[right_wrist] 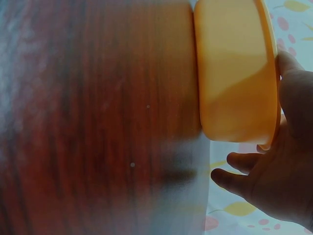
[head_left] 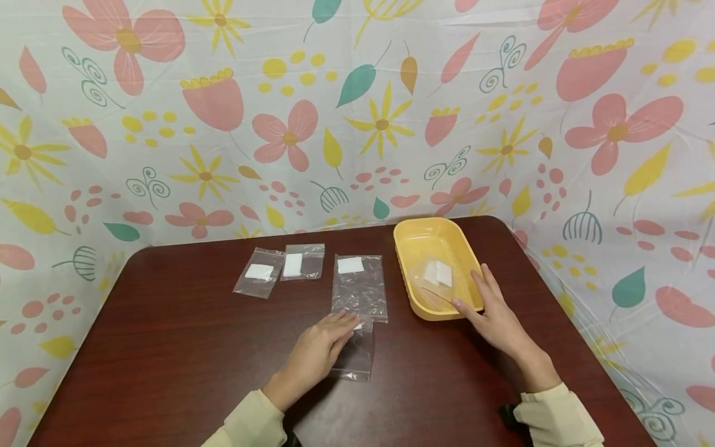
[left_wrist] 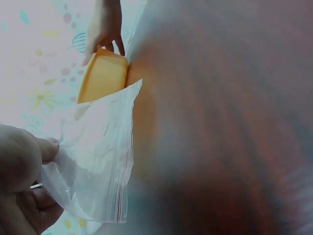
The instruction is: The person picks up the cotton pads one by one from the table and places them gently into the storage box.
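My left hand point(head_left: 315, 351) pinches a clear zip-lock bag point(left_wrist: 98, 156) between thumb and fingers. The zip end hangs toward the front of the table, and a bit of white shows at the fingertips. My right hand point(head_left: 499, 316) is at the near right corner of a yellow plastic basket point(head_left: 410, 298), its fingers spread. Its thumb point(right_wrist: 289, 63) is right at the rim. Inside the basket lie clear bags with white pieces point(head_left: 438, 273). Just beyond my left hand, a larger clear bag point(head_left: 360, 288) with a white label-like piece lies flat.
Two small clear bags with white pieces, a tilted one point(head_left: 259, 273) and a straighter one point(head_left: 303, 262), lie at the back left. The dark red-brown wooden table point(head_left: 184, 347) backs onto a flower-print cloth point(head_left: 346, 124), which also hangs along both sides.
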Available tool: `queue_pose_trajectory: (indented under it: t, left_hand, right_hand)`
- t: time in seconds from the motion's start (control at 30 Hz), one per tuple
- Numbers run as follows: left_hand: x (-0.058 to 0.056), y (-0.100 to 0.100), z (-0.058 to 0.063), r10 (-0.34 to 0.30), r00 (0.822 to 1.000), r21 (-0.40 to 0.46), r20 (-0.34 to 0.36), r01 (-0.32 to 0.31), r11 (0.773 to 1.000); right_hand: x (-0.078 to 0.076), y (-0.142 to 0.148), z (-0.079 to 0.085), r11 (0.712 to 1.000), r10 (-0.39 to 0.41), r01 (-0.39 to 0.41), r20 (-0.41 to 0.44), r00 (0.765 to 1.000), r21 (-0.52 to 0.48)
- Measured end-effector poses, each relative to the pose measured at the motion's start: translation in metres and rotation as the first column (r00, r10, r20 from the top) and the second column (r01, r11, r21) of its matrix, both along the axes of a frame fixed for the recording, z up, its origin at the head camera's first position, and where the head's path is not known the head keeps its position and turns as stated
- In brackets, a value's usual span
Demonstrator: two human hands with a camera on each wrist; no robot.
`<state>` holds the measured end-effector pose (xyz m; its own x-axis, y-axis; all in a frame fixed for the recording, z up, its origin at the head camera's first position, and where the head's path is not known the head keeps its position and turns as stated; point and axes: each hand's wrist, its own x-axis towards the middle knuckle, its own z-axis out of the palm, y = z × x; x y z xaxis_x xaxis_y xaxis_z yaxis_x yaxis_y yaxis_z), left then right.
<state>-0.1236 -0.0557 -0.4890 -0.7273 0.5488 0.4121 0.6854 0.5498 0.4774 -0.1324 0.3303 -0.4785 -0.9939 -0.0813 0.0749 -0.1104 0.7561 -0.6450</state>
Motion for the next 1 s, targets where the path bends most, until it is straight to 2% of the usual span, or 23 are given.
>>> queue_pose_trajectory:
  t: [0.6,1.0]
  left_hand:
    - [-0.025,0.031,0.017,-0.054,0.988,-0.007,-0.145,0.053,0.999]
    - [-0.038,0.054,0.03,-0.084,0.989,-0.013,-0.12,0.084,0.996]
  right_hand:
    - [0.0,-0.001,0.0,1.0,-0.008,0.008,-0.002,1.0,0.002]
    - [0.001,0.0,-0.001,1.0,-0.004,0.004,0.004,1.0,0.001]
